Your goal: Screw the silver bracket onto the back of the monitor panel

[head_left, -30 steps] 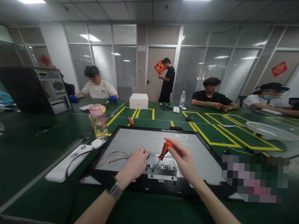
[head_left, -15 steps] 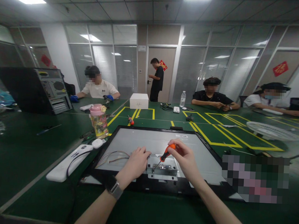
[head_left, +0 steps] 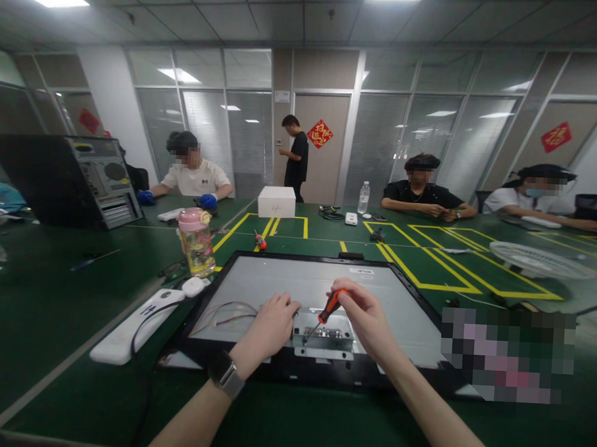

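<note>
A flat display panel [head_left: 296, 273] with a black frame lies on the green table before me. On its near part sits a metal bracket [head_left: 329, 344] with a row of small fittings. My right hand [head_left: 366, 317] is closed around the orange-and-black handle of a screwdriver [head_left: 329, 308]. The screwdriver leans, its tip down at the left part of the bracket. My left hand [head_left: 272, 322] curls over the bracket's left end, with its fingertips partly hidden. Thin wires [head_left: 229, 308] lie on the panel left of that hand.
Left of the panel are a white power strip [head_left: 136, 325] with a black cable and a pink-lidded bottle [head_left: 197, 245]. Beyond it are a red-handled tool [head_left: 261, 241] and a white box [head_left: 276, 203]. A computer case [head_left: 65, 181] stands far left. Several people are across the table.
The screwdriver handle and my right fingers have shifted slightly left; the tip stays at the bracket. My left hand holds its place. The standing person in the background has moved left.
</note>
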{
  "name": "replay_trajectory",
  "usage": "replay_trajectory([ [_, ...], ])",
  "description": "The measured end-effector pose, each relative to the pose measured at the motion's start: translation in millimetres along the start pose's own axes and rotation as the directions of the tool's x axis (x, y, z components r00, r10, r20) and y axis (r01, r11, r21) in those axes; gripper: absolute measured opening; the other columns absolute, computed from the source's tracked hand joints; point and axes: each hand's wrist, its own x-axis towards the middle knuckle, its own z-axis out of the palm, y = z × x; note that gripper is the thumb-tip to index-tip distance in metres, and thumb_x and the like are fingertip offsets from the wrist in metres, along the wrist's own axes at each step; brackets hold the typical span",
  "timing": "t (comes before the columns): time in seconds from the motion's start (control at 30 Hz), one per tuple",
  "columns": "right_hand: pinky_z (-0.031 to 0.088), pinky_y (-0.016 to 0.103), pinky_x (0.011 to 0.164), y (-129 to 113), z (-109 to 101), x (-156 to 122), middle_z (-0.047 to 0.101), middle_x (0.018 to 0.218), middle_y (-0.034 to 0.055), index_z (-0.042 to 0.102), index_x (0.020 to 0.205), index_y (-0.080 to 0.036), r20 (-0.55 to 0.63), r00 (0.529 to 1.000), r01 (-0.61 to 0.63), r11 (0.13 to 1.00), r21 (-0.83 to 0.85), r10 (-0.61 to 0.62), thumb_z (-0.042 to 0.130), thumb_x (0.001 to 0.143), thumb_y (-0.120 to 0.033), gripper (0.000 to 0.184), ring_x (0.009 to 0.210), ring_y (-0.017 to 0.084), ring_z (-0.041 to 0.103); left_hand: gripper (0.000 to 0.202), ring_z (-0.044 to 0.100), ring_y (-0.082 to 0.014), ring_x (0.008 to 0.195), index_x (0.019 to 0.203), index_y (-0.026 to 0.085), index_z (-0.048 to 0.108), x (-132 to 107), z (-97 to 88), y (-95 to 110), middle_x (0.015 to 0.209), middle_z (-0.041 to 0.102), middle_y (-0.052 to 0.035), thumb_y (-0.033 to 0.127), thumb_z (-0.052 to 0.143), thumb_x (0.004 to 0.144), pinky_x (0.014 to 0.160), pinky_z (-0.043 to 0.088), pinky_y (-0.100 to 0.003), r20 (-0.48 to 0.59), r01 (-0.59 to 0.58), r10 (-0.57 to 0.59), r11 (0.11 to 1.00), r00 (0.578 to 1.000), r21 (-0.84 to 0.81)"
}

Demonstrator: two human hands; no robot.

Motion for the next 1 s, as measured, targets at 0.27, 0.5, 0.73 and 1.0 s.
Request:
replay_trajectory([
  [0.27,0.053,0.038,0.088,-1.0,-1.4,0.3,0.073,0.099,0.0044,0.075,0.101,-0.028,0.017,0.999,-0.041,0.996,0.076,0.040,0.067,0.089,-0.043,0.021,0.095,0.023,0.069,0.040,0.053,-0.0263,0.104,0.126,0.019,0.059,-1.0,-1.7,1.0,0.113,0.059,-0.0105,0.011,0.037,0.094,0.093,0.046,-0.040,-0.010,-0.002,0.002,1.000,1.000,-0.003],
  [0.5,0.053,0.040,0.086,-1.8,-1.8,1.5,0.075,0.096,0.0057,0.075,0.101,-0.026,0.033,0.997,-0.066,0.995,0.070,0.064,0.069,0.087,-0.045,0.025,0.091,0.023,0.069,0.038,0.054,-0.0265,0.105,0.125,0.019,0.059,1.7,2.3,-0.4,0.114,0.059,-0.0104,0.012,0.038,0.094,0.093,0.046,-0.039,-0.006,0.000,0.000,1.000,1.000,0.011],
  [0.73,0.055,0.033,0.076,-9.0,4.2,0.5,0.072,0.093,0.0028,0.077,0.084,-0.027,0.070,0.996,-0.070,0.981,0.180,0.058,0.078,0.079,-0.041,0.015,0.086,0.021,0.069,0.038,0.053,-0.0264,0.105,0.124,0.019,0.059,0.5,0.9,-0.3,0.114,0.058,-0.0111,0.011,0.038,0.094,0.094,0.045,-0.040,0.002,-0.006,0.006,1.000,1.000,0.008],
  [1.0,0.054,0.039,0.084,-14.3,6.6,-0.9,0.074,0.106,0.0073,0.075,0.104,-0.027,0.103,0.988,-0.135,0.969,0.206,0.116,0.070,0.086,-0.046,0.027,0.097,0.024,0.068,0.040,0.053,-0.0259,0.104,0.127,0.019,0.058,0.8,1.9,-0.8,0.114,0.058,-0.0097,0.010,0.040,0.093,0.094,0.045,-0.040,-0.006,-0.003,0.003,1.000,1.000,0.006],
])
